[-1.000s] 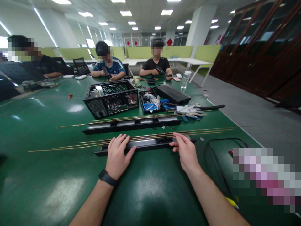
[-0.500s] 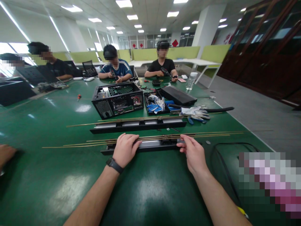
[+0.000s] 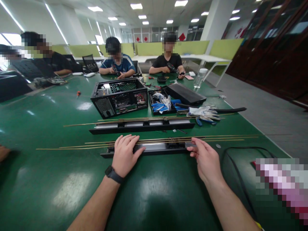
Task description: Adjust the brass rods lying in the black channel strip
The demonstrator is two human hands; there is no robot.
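Observation:
A long black rail [image 3: 154, 151] with a silver inner strip lies before me on the green table, with several thin brass rods [image 3: 223, 140] along its top. My left hand [image 3: 125, 155], with a dark watch on the wrist, rests across the rail's left part, over the rods. Its fingers are stretched forward and the thumb is apart. At the rail's right end, my right hand [image 3: 208, 158] has thumb and fingertips pinched together beside a grey patch; what lies between them is hidden. Behind lies a second black rail [image 3: 141, 127], also with brass rods [image 3: 79, 124] on top.
Beyond the rails stand an open black computer case [image 3: 119, 98] and a tray [image 3: 163, 112] of gloves. A white and blue glove [image 3: 204, 114] lies right of it. A black cable [image 3: 237, 170] curves near my right arm. Co-workers sit across the table, two holding power drills.
The view has shifted slightly, and my right hand appears a little farther right. My left hand's fingers look more spread over the rail. The rods and rails look otherwise unchanged.

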